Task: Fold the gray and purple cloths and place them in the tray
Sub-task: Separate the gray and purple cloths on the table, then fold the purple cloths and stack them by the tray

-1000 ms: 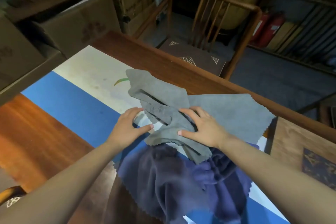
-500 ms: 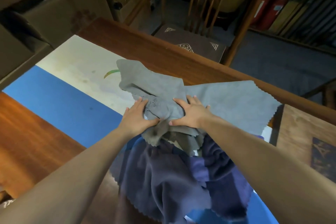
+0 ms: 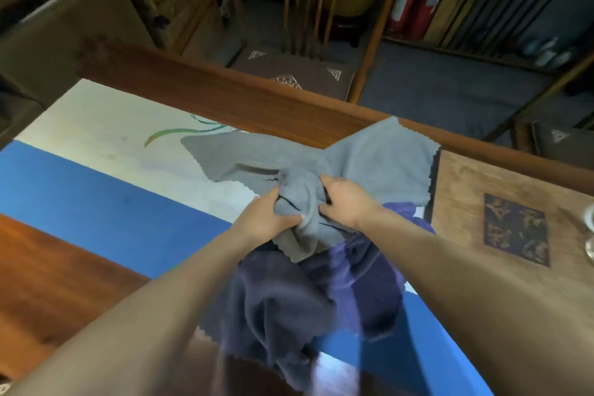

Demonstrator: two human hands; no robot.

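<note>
The tabletop (image 3: 48, 254) is dark wood, carrying a blue and white mat (image 3: 83, 190); bare mat and wood lie open left of the cloths. The purple cloth (image 3: 305, 305) lies crumpled on the mat's near side, its zigzag edge hanging over the tabletop's near edge. The gray cloth (image 3: 379, 164) overlaps its far part, spread flat at both ends and bunched in the middle. The left hand (image 3: 263, 219) and right hand (image 3: 347, 199) are each clenched on that gray bunch.
</note>
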